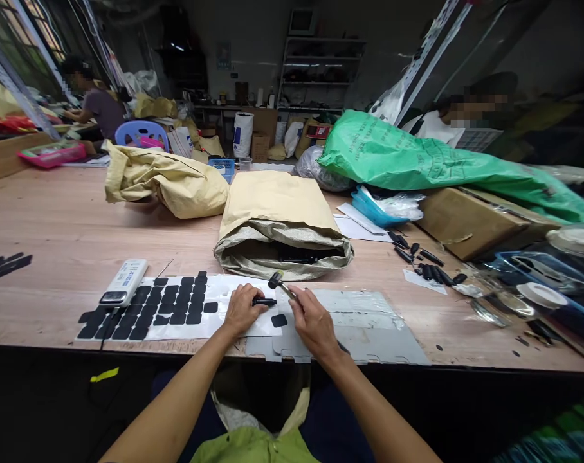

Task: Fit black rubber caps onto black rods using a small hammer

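My left hand (244,310) is closed around a small black cylindrical piece (265,301) and rests on a white sheet (176,329). My right hand (315,321) grips a small hammer (276,280), its dark head raised just above and to the right of that piece. Between the hands lies a loose black rounded-square pad (279,320). Rows of similar black pads (142,313) cover the left part of the sheet. Under my right hand is a grey board (369,321) with clear film over part of it. A paper-covered woven sack (282,202) opens toward me, with dark items inside.
A white boxy device (127,280) sits left on the wooden table (55,212). Another sack (169,183) lies behind it. Black handle-like parts (431,273), a cardboard box (470,222), a green bag (393,151) and jars (543,296) are right. Two people sit farther back.
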Demonstrator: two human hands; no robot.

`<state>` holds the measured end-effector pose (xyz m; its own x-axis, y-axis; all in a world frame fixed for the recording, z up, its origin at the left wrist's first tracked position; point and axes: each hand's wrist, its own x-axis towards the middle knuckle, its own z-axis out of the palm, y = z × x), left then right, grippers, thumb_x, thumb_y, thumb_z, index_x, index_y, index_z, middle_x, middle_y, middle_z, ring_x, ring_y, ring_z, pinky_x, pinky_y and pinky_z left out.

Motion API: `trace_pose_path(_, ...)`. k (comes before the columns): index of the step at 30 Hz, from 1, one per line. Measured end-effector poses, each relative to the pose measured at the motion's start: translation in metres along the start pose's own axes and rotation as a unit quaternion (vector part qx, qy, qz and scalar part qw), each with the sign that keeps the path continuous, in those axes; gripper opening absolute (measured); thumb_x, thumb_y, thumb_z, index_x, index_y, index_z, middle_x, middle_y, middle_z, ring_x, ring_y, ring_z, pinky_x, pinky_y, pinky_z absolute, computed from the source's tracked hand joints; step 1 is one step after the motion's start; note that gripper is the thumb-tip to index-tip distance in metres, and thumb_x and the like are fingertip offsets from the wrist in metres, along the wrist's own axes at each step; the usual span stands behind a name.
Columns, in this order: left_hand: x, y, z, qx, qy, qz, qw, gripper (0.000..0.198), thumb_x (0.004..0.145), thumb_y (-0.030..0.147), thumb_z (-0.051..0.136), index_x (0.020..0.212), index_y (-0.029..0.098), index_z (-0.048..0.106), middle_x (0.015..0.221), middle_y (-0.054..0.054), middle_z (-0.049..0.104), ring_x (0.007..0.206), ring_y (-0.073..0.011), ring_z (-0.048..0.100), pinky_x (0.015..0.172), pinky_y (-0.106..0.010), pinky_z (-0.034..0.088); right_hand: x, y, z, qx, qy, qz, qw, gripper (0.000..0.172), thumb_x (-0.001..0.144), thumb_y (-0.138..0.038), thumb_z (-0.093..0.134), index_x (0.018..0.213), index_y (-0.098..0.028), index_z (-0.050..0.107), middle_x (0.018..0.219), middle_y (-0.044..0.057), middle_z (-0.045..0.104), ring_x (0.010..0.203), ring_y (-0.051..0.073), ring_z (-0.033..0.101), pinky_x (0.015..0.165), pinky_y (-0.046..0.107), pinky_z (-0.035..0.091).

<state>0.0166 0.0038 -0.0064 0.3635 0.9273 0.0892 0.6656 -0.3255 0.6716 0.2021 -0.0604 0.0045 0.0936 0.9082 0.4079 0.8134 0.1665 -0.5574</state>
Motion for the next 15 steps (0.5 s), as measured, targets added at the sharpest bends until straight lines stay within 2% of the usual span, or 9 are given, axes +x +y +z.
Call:
trace_pose_path(2,0.0,-0.002,0.002,-0.003,0.009,0.0,1.0,0.011,0.078,0.021,0.071,0.089,0.02,0.066,0.093,-0.002,0.061,0.093,-0.0207,0.051,0.084,-0.034,0.038,-0.01,-0.011,0.0,0.054,-0.013,-0.015,0.998,0.04,0.096,-0.025,0.04,0.132,-0.023,0.056,0.115,0.006,0.066,0.104,0.017,0.063,0.092,0.03,0.051)
trace_pose_path(5,-0.001,-0.005,0.004,-0.011,0.014,0.001,1.0,0.01,0.079,0.021,0.07,0.088,0.02,0.065,0.092,-0.002,0.06,0.093,-0.0202,0.051,0.084,-0.033,0.038,-0.021,-0.022,0.005,0.087,-0.034,-0.011,0.996,0.041,0.096,-0.024,0.04,0.135,-0.025,0.055,0.118,0.005,0.066,0.106,0.016,0.064,0.092,0.03,0.053)
trace_pose_path(11,-0.001,-0.002,0.005,-0.016,0.022,-0.011,1.0,0.007,0.078,0.019,0.069,0.084,0.021,0.066,0.089,-0.001,0.06,0.093,-0.0204,0.051,0.084,-0.034,0.038,-0.035,-0.024,0.017,0.082,-0.05,-0.007,0.995,0.043,0.096,-0.024,0.04,0.136,-0.026,0.055,0.122,0.006,0.067,0.108,0.018,0.065,0.092,0.032,0.055)
trace_pose_path(15,-0.001,-0.001,0.005,-0.02,0.023,-0.021,0.999,0.007,0.077,0.017,0.07,0.082,0.021,0.067,0.089,-0.001,0.061,0.092,-0.02,0.051,0.084,-0.034,0.038,-0.035,-0.024,0.017,0.073,-0.054,0.019,0.996,0.042,0.095,-0.024,0.041,0.134,-0.024,0.057,0.122,0.006,0.067,0.108,0.018,0.066,0.091,0.033,0.056)
